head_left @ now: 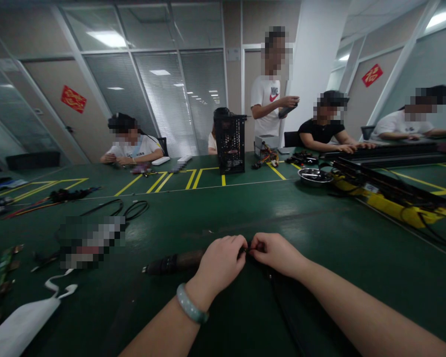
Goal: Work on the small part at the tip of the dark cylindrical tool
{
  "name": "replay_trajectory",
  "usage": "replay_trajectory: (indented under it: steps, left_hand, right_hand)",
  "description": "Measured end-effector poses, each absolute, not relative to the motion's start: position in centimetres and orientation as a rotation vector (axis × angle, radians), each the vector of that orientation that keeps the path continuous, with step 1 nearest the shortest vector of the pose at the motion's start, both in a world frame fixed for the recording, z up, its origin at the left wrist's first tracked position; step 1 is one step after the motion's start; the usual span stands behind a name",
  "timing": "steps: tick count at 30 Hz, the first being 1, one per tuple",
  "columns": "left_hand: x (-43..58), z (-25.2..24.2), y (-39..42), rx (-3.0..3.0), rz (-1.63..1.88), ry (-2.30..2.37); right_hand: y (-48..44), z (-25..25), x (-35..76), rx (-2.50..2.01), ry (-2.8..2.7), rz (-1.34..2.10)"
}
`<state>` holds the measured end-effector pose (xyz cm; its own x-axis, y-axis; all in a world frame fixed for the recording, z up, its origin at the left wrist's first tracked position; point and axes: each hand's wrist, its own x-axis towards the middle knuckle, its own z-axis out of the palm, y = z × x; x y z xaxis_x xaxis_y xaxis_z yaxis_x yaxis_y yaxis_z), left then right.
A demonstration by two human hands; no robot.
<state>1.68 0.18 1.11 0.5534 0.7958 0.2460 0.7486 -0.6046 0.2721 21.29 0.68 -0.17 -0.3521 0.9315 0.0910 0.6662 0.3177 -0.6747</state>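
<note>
My left hand (pixel 223 262) and my right hand (pixel 277 254) meet over the green table, fingertips pinched close together. Between them is something thin and dark (pixel 249 249), too small and shaded to name. Both hands are closed around it. To the left, a dark, round-bodied tool like an electric screwdriver (pixel 173 264) lies flat, its rear end hidden behind my left hand. Below my right hand a black cable (pixel 282 302) runs down toward the near table edge. A pale bangle circles my left wrist.
A white pouch (pixel 22 322) and a green circuit board (pixel 2 282) lie at the left. Beyond are a black computer case (pixel 231 144), a metal bowl (pixel 315 176) and a yellow-and-black frame (pixel 390 196). Several people sit or stand across the green table (pixel 178 218).
</note>
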Motion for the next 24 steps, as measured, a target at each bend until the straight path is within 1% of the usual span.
replay_trajectory:
  steps: [9,17,24]
  left_hand:
    - [1.8,1.1,0.3,2.66,0.486,1.325]
    - [1.8,1.2,0.3,2.66,0.468,1.336]
    - [1.9,1.3,0.2,2.687,0.429,1.347]
  right_hand:
    - [0.1,0.1,20.2,-1.592,-2.048,0.661]
    - [0.0,-0.1,19.7,-1.583,-2.041,0.596]
    - [-0.2,-0.3,19.6,-1.512,-2.065,0.393]
